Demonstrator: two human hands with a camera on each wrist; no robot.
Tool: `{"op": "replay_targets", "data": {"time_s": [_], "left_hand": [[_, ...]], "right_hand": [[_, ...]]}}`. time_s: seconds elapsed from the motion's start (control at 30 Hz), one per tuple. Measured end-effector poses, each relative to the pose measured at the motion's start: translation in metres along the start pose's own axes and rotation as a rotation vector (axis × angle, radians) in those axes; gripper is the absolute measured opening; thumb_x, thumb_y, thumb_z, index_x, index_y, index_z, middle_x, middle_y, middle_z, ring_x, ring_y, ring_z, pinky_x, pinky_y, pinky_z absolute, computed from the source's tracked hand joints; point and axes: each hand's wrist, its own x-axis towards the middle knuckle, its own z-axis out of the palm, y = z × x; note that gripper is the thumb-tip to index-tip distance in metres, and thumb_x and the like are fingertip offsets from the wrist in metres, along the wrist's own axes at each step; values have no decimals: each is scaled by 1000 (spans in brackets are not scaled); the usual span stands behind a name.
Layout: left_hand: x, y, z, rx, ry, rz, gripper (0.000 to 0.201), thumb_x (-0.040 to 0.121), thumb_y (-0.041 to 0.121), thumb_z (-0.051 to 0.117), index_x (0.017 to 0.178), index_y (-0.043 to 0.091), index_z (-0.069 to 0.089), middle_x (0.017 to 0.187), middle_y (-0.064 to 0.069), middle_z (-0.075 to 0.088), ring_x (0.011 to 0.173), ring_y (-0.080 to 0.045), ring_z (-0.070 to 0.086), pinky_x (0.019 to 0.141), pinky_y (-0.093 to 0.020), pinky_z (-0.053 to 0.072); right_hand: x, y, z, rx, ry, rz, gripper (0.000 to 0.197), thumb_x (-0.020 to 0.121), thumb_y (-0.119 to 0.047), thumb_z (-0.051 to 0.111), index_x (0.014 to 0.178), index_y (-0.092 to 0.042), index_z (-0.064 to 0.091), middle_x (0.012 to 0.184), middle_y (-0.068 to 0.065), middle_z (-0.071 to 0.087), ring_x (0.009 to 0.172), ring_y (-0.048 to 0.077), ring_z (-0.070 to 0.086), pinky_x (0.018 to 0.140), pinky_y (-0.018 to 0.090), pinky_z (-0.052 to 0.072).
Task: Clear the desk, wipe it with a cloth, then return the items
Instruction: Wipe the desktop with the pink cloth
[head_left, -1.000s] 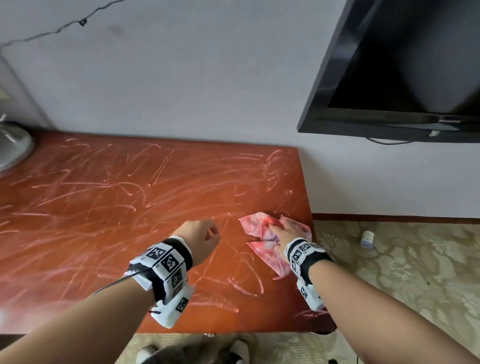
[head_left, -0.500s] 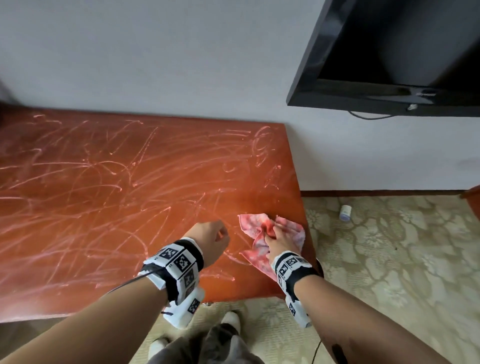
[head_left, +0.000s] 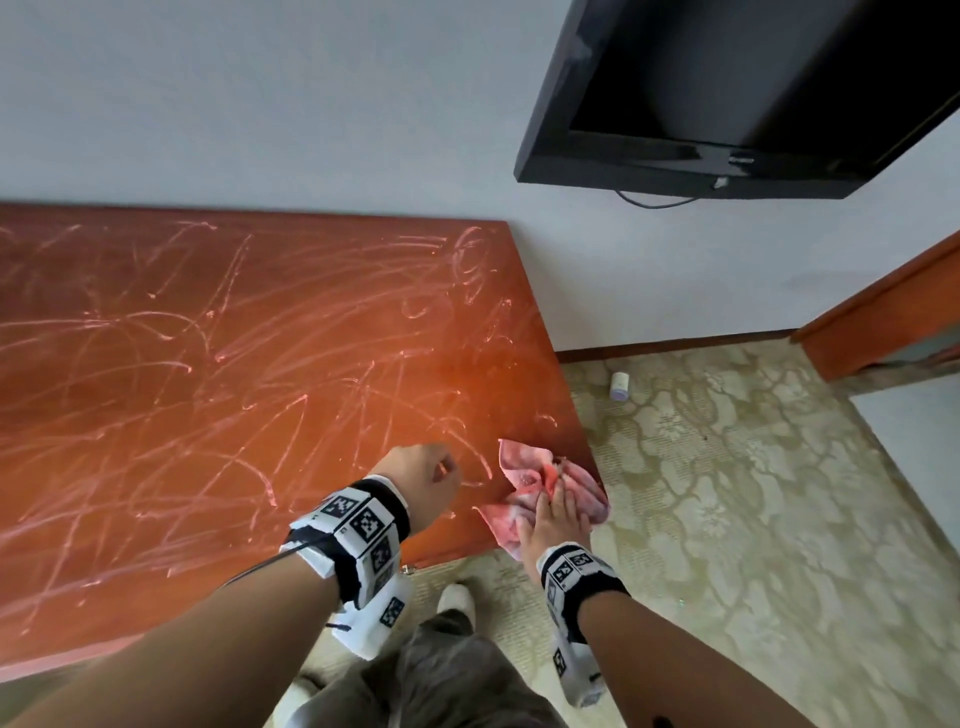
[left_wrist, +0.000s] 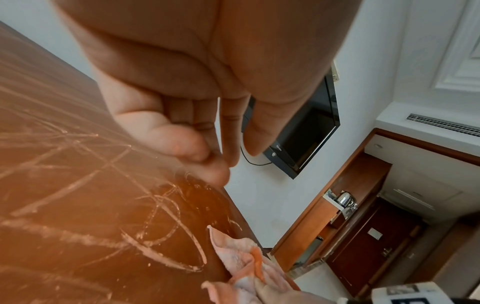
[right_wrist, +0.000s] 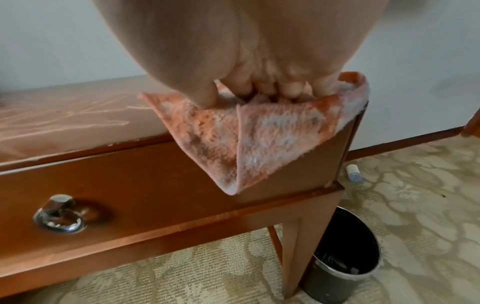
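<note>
The red-brown desk has pale streaks all over its top. A crumpled pink-orange cloth lies on its front right corner, and one flap hangs over the front edge. My right hand lies on the cloth and presses it down, fingertips sinking into the fabric. My left hand hovers just left of the cloth, fingers curled into a loose fist with nothing in it. The cloth shows below it in the left wrist view.
A black TV hangs on the wall right of the desk. A small white bottle lies on the patterned carpet. A dark waste bin stands under the desk's right corner. The desk front has a drawer knob. Wooden furniture stands at right.
My right hand has dragged the cloth toward me to the front right corner, where it now hangs over the edge. The left hand has kept beside it, still curled.
</note>
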Motion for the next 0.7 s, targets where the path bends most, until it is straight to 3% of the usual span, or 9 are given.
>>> {"op": "replay_targets", "data": {"time_s": [0.17,0.43,0.6,0.7], "left_hand": [[11,2,-6,-25,62,-44,20,95,30,45,100,20,62,91,5,64,70,-11,57,56,-20,40],[27,10,3,-46,173,-214,18,96,27,47,97,19,63,87,4,66,74,-14,62,59,-20,47],[38,22,13,-82,221,-287,18,95,27,48,96,18,63,89,2,66,76,-16,64,70,-30,53],[40,29,22,-80,245,-284,17,95,28,48,94,19,63,84,4,66,73,-16,63,69,-32,53]], "right_hand": [[43,3,-17,15,63,-12,79,98,-50,27,150,-9,-15,159,10,-18,148,23,-8,121,38,-2],[112,-8,-46,5,117,-144,80,96,-56,24,150,-15,-17,157,13,-25,146,28,-17,117,48,-5],[166,-19,-65,31,201,-267,79,95,-55,31,153,-17,-7,158,13,-20,147,30,-15,117,50,-5],[183,-22,-72,40,232,-323,77,94,-53,34,154,-17,0,160,13,-14,147,29,-11,117,50,-3]]}}
